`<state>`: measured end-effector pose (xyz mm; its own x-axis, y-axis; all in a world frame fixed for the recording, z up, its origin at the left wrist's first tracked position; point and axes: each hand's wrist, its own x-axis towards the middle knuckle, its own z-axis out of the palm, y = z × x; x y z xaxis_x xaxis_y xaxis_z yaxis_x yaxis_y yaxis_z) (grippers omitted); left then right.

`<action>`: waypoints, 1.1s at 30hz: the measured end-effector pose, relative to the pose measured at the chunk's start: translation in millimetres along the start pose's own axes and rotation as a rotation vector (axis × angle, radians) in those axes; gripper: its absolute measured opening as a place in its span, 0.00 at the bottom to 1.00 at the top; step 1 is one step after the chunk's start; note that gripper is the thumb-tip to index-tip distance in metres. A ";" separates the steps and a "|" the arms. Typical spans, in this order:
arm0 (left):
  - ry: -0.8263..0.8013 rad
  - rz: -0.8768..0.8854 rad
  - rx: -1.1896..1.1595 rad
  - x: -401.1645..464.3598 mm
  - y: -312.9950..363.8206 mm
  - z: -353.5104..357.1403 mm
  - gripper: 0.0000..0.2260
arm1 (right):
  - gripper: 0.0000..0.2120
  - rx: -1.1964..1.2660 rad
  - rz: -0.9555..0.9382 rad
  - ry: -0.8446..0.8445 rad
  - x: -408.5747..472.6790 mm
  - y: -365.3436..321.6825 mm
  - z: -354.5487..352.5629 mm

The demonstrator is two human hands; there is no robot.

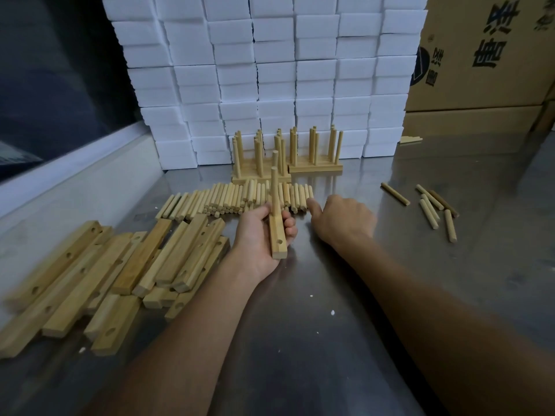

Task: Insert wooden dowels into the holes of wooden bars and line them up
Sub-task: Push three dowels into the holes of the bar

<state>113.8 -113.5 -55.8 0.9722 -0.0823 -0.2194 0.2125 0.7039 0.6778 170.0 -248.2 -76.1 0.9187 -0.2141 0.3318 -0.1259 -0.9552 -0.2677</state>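
Left hand [264, 235], palm up near frame centre, grips a wooden bar [277, 240] lengthwise, fingers curled round it. One dowel [274, 190] stands upright in the bar's far hole; a second, empty hole shows near the bar's near end.

Right hand [342, 219], just at 3 o'clock of the left, back up over the steel table [330, 295], thumb pointing toward 9 o'clock. Fingers are curled under and hidden; cannot tell whether it holds anything.

Loose dowel row [240, 198] lies flat at 12 o'clock of both hands, thumb tip just beside its right end. Finished bars with upright dowels [285, 154] stand lined up beyond that row, near the stacked white foam blocks [270, 70].

Pile of undowelled bars [114, 271] at 9 o'clock of the left hand, overlapping. Scattered dowels [432, 208] lie at 3 o'clock of the right hand, well apart from it. Cardboard boxes [486, 55] at 1 o'clock.
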 end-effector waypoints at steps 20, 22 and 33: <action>-0.008 -0.002 -0.006 -1.0 -0.2 -1.2 0.10 | 0.11 0.348 0.194 0.009 14.3 14.8 -8.4; -0.013 -0.004 -0.003 -0.3 -0.2 -1.5 0.10 | 0.10 0.669 0.273 -0.021 13.4 26.4 -15.3; -0.012 -0.001 0.006 -0.5 0.3 -1.7 0.10 | 0.09 1.423 0.209 -0.079 -9.9 55.9 -39.5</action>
<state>113.2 -112.1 -56.7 0.9730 -0.0915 -0.2118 0.2142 0.6995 0.6818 139.1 -307.5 -58.6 0.9544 -0.2654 0.1367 0.1715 0.1124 -0.9788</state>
